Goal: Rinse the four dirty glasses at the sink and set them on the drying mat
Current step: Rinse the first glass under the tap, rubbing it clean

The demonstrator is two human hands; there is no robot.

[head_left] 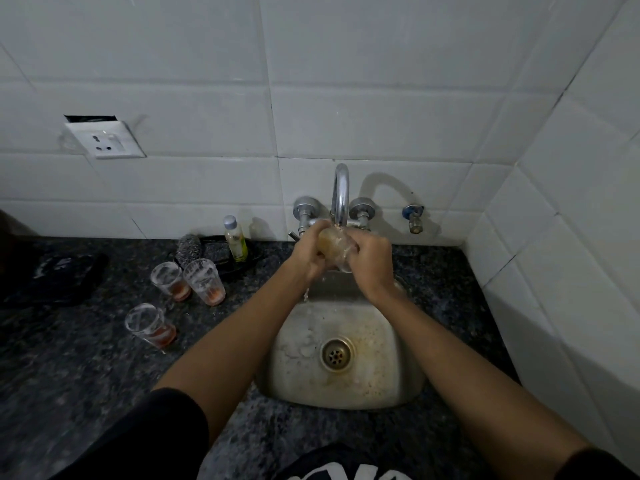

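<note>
Meanwhile three glasses (173, 299) with reddish dregs stand beside the sink (398, 386).

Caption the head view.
Both hands hold a glass under the tap; three dirty glasses wait.

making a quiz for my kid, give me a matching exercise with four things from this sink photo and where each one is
Things:
1. glass in hands
2. small bottle
3. wall socket
4. drain

Places:
A. in the bottom of the sink
B. on the tiled wall, far left
C. under the tap
D. standing on the counter by the wall, left of the tap

Pairs: 1-C, 2-D, 3-B, 4-A
</note>
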